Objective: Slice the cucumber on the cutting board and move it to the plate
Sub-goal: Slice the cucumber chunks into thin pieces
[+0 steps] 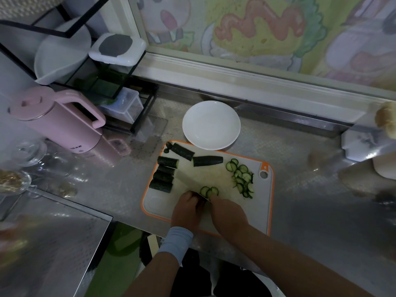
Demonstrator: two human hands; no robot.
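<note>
**Slicing at the near edge of the board**

From the head camera we looked down on a white cutting board [260, 211] with an orange rim, lying on a steel counter [310, 211].

- **Left hand:** Our left hand [186, 211], a pale blue band on its wrist, curled its fingers down onto a short dark cucumber piece [201, 203] at the board's 6 o'clock side.
- **Right hand:** Just beside it, our right hand [228, 213] gripped a knife [188, 181]. The handle was hidden under the hand, and the broad pale blade ran off toward 11 o'clock.
- **Fresh slices:** Three fresh slices [209, 190] sat against the blade at the right fingertip.
- **Slice pile:** A loose pile of cucumber slices [242, 179] lay at the board's 3 o'clock side.
- **Uncut chunks:** Four uncut chunks [164, 176] were stacked side by side at 9 o'clock. Two more chunks [207, 161] lay toward 12 o'clock.
- **Plate:** The white plate [211, 108] stood at 12 o'clock, its near rim overlapping the board's far edge, with no cucumber on it.
- **Kettle:** A pink kettle [57, 121] stood well apart at 10 o'clock.
</note>
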